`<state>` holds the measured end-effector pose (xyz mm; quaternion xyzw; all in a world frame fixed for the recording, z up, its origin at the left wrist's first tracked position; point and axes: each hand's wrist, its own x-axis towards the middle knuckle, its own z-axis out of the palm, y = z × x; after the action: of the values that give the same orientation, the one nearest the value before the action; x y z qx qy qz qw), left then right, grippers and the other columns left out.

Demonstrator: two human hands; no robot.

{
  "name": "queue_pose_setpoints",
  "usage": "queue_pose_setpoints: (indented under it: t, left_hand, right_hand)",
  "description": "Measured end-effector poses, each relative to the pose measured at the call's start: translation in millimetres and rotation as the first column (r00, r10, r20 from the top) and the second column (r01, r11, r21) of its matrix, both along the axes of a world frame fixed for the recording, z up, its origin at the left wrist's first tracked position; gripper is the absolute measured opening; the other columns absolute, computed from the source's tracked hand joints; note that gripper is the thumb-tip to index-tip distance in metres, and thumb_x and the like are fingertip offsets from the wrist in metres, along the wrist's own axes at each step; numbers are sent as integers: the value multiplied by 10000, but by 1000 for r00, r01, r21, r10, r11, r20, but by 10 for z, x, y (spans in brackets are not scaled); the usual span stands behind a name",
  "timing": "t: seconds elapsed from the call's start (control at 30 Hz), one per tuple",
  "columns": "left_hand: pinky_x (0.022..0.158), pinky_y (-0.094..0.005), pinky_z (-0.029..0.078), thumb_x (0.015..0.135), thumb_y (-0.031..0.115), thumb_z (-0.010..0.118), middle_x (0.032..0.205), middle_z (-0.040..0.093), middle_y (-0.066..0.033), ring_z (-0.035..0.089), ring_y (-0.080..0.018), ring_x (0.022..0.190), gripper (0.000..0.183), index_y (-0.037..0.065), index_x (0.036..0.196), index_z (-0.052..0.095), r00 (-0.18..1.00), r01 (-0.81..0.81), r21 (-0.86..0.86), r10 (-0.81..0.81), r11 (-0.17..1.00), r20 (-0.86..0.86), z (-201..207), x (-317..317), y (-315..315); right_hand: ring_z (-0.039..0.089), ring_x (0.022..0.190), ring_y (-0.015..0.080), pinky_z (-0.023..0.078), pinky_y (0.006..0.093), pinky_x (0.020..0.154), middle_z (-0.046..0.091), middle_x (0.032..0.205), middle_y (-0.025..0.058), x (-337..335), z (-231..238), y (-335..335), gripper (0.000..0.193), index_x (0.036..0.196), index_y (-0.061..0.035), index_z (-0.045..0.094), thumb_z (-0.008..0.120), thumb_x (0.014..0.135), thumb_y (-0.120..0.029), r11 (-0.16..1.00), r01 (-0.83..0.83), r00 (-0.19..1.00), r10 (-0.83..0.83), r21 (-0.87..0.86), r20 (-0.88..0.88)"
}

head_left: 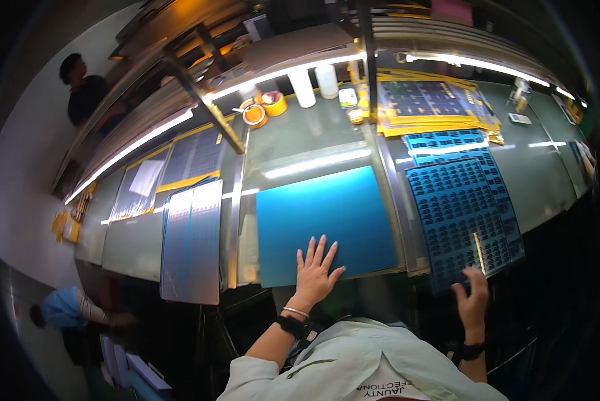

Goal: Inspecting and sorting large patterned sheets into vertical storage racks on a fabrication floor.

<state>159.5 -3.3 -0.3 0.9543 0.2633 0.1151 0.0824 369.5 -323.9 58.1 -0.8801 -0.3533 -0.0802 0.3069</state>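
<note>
A plain, glossy blue sheet (327, 207) lies on the bench in front of me. My left hand (317, 273) rests flat near its front edge, fingers spread. To the right, a blue panel with rows of dark printed patterns (454, 214) lies partly over other patterned blue panels (497, 170), overhanging the bench front. Just by its lower edge is my right hand (472, 301), thumb and fingers apart, with nothing visible in it. Whether it touches the panel I cannot tell.
Pinkish-grey panels (192, 250) lie to the left, overhanging the bench. Yellow-edged films (433, 103) are stacked back right. Tape rolls (253, 115) and white bottles (303, 88) stand at the back. Metal posts (203, 100) hold the lit shelf. Two other people (86, 93) are at left.
</note>
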Motion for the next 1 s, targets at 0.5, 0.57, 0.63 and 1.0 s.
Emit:
queue_pose_setpoints:
  t: [0.5, 0.57, 0.63, 1.0]
  left_hand:
    - [1048, -555, 217, 777, 418, 641, 1443, 286, -135, 228, -332, 1350, 690, 113, 1346, 398, 969, 247, -150, -245, 957, 32, 174, 404, -253]
    - [1046, -555, 222, 781, 412, 642, 1443, 285, -137, 227, -335, 1350, 684, 117, 1348, 398, 960, 279, -131, -279, 951, 17, 184, 416, -268]
    - [1044, -556, 226, 784, 406, 643, 1443, 285, -138, 225, -338, 1349, 679, 121, 1349, 397, 953, 300, -111, -302, 948, -4, 188, 420, -283]
    - [1033, -547, 252, 804, 268, 658, 1425, 316, -151, 279, -354, 1327, 595, 132, 1332, 419, 932, 345, -126, -324, 930, 164, 624, 770, -227]
  right_hand:
    - [334, 1256, 451, 278, 521, 1038, 374, 1354, 251, -93, -129, 410, 613, 1174, -11, 517, 746, 652, -238, 872, -349, 927, 374, -342, 6]
    - [374, 1233, 432, 306, 512, 1024, 414, 1326, 236, -36, -250, 393, 586, 1163, -21, 534, 733, 665, -257, 887, -333, 922, 377, -320, 85]
    - [454, 1162, 420, 382, 485, 975, 485, 1253, 229, -22, -281, 396, 520, 1117, -15, 568, 708, 687, -271, 899, -327, 902, 389, -290, 186]
    - [605, 725, 227, 473, 298, 657, 635, 881, 123, 1000, 1588, -244, 136, 955, 35, 599, 552, 889, -74, 921, 64, 702, -316, 385, 639]
